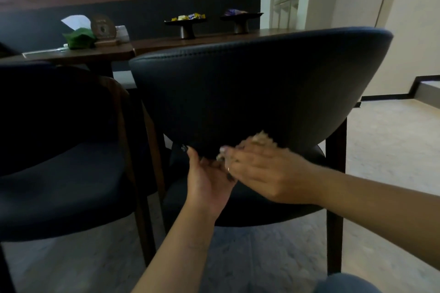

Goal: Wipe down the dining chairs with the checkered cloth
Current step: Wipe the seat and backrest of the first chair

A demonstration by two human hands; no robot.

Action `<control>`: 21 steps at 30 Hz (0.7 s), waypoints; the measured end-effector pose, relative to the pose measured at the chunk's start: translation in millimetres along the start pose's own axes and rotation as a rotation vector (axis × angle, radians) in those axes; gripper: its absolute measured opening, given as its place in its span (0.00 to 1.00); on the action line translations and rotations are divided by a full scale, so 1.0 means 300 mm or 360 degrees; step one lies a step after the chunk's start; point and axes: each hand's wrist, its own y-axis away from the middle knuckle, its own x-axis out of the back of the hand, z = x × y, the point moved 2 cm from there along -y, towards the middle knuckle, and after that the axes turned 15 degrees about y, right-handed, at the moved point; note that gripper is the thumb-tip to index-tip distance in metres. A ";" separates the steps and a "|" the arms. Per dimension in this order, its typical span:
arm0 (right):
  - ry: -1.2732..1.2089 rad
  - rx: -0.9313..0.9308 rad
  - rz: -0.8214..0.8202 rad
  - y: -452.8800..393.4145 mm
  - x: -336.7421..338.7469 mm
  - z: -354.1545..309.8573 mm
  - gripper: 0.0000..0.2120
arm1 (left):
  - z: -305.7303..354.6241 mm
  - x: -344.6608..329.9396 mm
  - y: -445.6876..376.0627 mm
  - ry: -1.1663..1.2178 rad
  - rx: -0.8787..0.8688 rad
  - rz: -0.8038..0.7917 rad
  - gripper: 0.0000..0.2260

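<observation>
A dark padded chair (250,88) fills the middle of the frame, its curved backrest facing the camera. At the lower edge of that backrest, just below centre of the frame, both hands meet. The right hand (264,171) comes in from the lower right and lies over a pale, blurred cloth (262,139), which shows above and beside its fingers, pressed against the bottom of the backrest; the blur hides whether the fingers curl round the cloth or lie flat on it, so its hold cannot be told. The left hand (207,178) rises from the bottom centre, palm turned toward the right hand, its fingers reaching up to the backrest's lower edge and appearing to pinch a corner of the cloth where the two hands touch.

A second dark chair (57,150) stands at the left of the frame. Behind both, across the upper half, runs a wooden table (78,53) carrying a green tissue box (79,39), a round wooden plaque (103,28) and two dark pedestal dishes (187,22) of wrapped sweets
</observation>
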 end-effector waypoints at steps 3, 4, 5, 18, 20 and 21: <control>0.0025 -0.0450 0.0403 -0.001 0.077 0.153 0.17 | -0.014 0.002 -0.015 0.0067 -0.0078 0.0127 0.30; 0.0137 -0.0553 0.0477 0.003 0.087 0.196 0.19 | -0.019 0.000 -0.017 0.0075 -0.0098 0.0141 0.29; 0.0227 -0.0605 0.0510 0.008 0.087 0.224 0.20 | -0.022 -0.001 -0.019 0.0079 -0.0117 0.0145 0.30; -0.0096 -0.0119 0.0081 0.250 -0.037 0.073 0.20 | -0.050 -0.003 -0.009 0.0253 -0.0212 0.0156 0.26; -0.0116 -0.0497 0.0358 0.246 0.000 0.163 0.22 | -0.082 0.008 -0.008 0.0278 -0.0131 0.0153 0.25; -0.0132 -0.0708 0.0487 0.236 0.013 0.217 0.22 | -0.111 0.010 -0.009 0.0260 -0.0075 0.0157 0.25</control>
